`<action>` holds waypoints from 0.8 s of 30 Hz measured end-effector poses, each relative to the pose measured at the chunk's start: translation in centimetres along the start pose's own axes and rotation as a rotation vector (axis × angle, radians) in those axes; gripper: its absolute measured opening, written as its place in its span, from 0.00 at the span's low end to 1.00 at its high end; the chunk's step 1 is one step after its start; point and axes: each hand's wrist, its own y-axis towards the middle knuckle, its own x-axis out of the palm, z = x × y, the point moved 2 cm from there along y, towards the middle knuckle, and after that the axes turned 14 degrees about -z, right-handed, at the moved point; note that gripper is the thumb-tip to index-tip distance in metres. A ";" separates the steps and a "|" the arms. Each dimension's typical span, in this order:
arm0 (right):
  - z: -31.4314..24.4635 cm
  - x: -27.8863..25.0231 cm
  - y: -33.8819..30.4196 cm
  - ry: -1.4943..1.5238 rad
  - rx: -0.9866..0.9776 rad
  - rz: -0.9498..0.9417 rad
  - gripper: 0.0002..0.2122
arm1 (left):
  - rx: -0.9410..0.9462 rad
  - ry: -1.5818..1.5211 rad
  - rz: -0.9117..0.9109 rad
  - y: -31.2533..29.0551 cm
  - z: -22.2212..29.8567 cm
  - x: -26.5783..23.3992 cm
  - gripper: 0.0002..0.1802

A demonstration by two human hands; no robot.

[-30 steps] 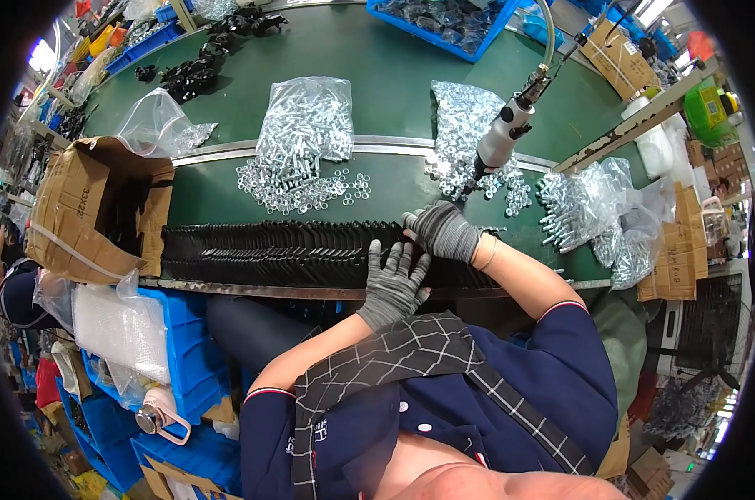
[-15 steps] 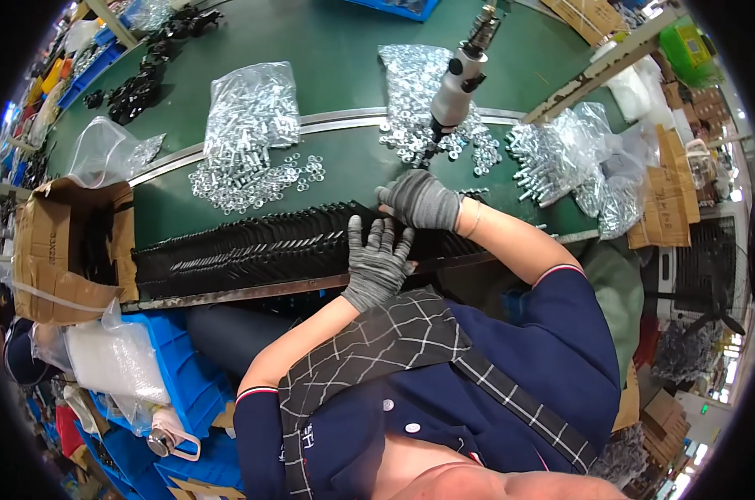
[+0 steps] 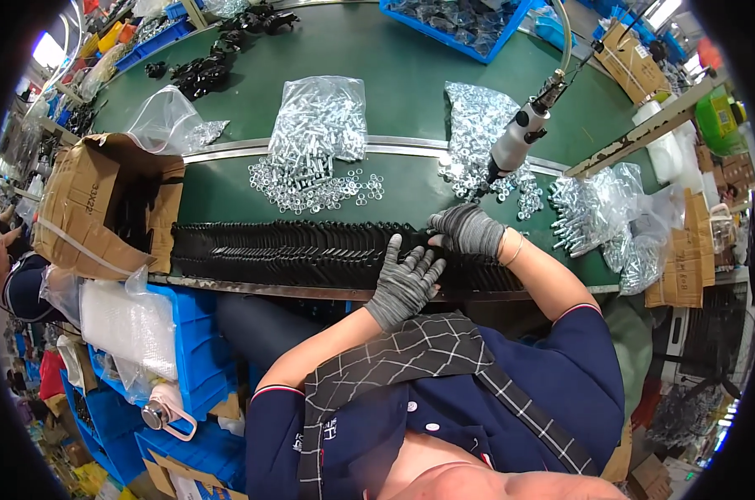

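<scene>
A long row of thin black parts (image 3: 285, 250), packed upright side by side, runs along the near edge of the bench. My left hand (image 3: 405, 283), in a grey striped glove, lies on the row's near side with its fingers spread. Just right of it, my right hand (image 3: 471, 230), gloved alike, is bent over the row's far edge. Its fingers are curled together, thumb side toward the parts; whatever they pinch is too small or hidden to name. Beyond that hand hangs a grey power screwdriver (image 3: 517, 142), its tip near loose nuts (image 3: 504, 185); neither hand grips it.
Bags of bolts (image 3: 321, 121), nuts (image 3: 477, 117) and screws (image 3: 577, 208) lie beyond the row, with loose washers (image 3: 311, 192) spilled nearby. A metal rail (image 3: 402, 146) crosses the green bench. A cardboard box (image 3: 85, 208) stands left; a blue tray (image 3: 477, 52) is at the back.
The view has turned, so the bench and everything on it appear shifted to the right and the row looks level. Both hands stay at about the same place on the row.
</scene>
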 end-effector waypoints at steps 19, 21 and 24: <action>-4.0 -7.1 19.9 -0.583 -0.210 0.135 0.11 | 0.029 -0.026 -0.102 -1.9 0.5 -0.1 0.31; -2.3 -7.0 17.8 -0.185 -0.227 0.384 0.08 | -0.008 0.007 -0.198 -2.2 0.6 -1.1 0.30; -1.2 -5.9 14.1 0.136 0.022 0.171 0.07 | -0.063 0.007 -0.225 -3.3 -0.2 -1.0 0.29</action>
